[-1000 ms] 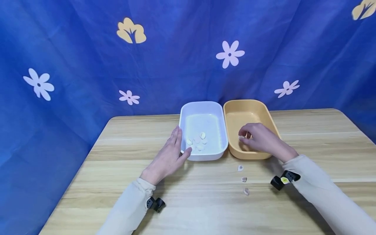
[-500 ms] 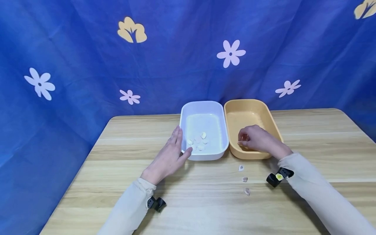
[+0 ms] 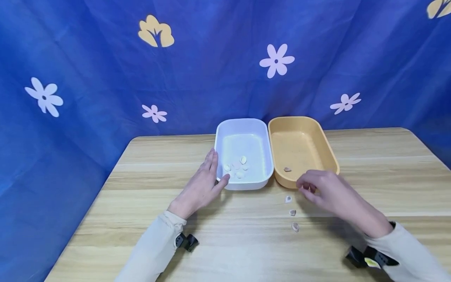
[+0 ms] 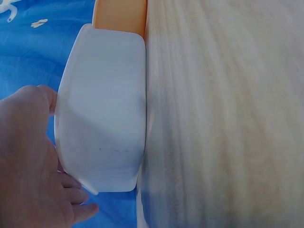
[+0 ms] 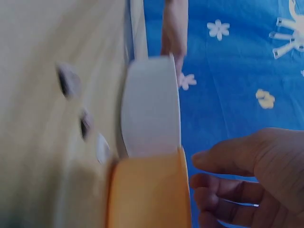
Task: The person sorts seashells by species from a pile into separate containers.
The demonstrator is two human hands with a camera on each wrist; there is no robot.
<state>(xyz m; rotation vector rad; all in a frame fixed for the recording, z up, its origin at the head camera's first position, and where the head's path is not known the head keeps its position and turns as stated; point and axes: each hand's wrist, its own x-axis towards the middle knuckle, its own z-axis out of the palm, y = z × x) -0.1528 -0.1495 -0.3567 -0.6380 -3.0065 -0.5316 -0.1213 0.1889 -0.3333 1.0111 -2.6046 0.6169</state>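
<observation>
My left hand (image 3: 197, 190) rests with extended fingers along the left rim of the white bin (image 3: 244, 186), its thumb at the near left corner. Inside that bin lie several pale seashells (image 3: 243, 159). Above the near right edge of the orange bin (image 3: 304, 121) is my right hand (image 3: 325, 192), fingers loosely bent. In the right wrist view nothing shows between its thumb and fingers. One brownish seashell (image 3: 287, 169) lies in the orange bin. In front of that bin, three small seashells (image 3: 292, 212) form a line on the wooden table (image 3: 239, 239).
The two bins stand side by side near the table's back edge. Behind them hangs a blue curtain (image 3: 211, 70) with flower prints. Each wrist carries a black camera (image 3: 186, 242).
My right hand has let go of the brownish seashell inside the orange bin and drawn back toward the near right. The left hand stays at the white bin.
</observation>
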